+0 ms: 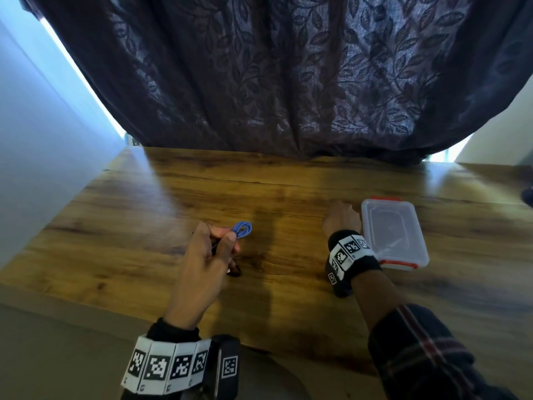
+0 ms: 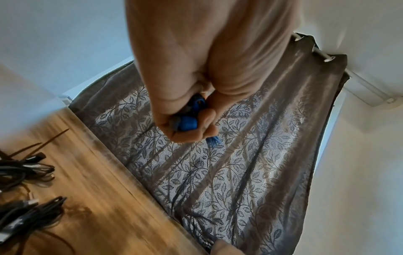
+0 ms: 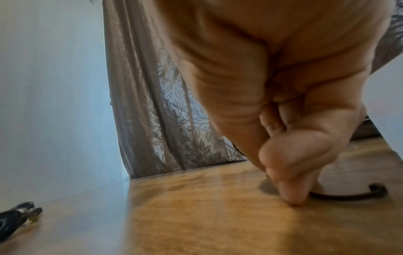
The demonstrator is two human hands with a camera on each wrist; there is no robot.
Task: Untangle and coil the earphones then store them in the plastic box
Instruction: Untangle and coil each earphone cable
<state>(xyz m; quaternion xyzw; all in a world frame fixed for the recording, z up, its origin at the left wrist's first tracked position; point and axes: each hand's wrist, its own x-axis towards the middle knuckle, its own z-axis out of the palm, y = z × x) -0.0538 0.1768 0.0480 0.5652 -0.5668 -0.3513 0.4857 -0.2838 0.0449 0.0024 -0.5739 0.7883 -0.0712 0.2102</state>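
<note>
My left hand (image 1: 227, 235) is raised a little over the wooden table (image 1: 144, 226) and pinches a small coil of blue earphones (image 1: 243, 229) between thumb and fingers. The left wrist view shows the blue earphones (image 2: 187, 121) bunched inside the curled fingers of that left hand (image 2: 189, 131). My right hand (image 1: 341, 216) is knuckles-up on the table just left of the clear plastic box (image 1: 392, 232) with orange clips. In the right wrist view, the right hand (image 3: 290, 193) has thumb and forefinger pressed together at the tabletop on the end of a thin dark cord (image 3: 348, 195).
A dark patterned curtain (image 1: 288, 82) hangs along the table's far edge. Black cables (image 2: 24, 186) lie bunched on the table near my left hand, and a black plug (image 3: 19, 215) shows at the right wrist view's lower left. A small dark item (image 1: 234, 271) lies under my left hand.
</note>
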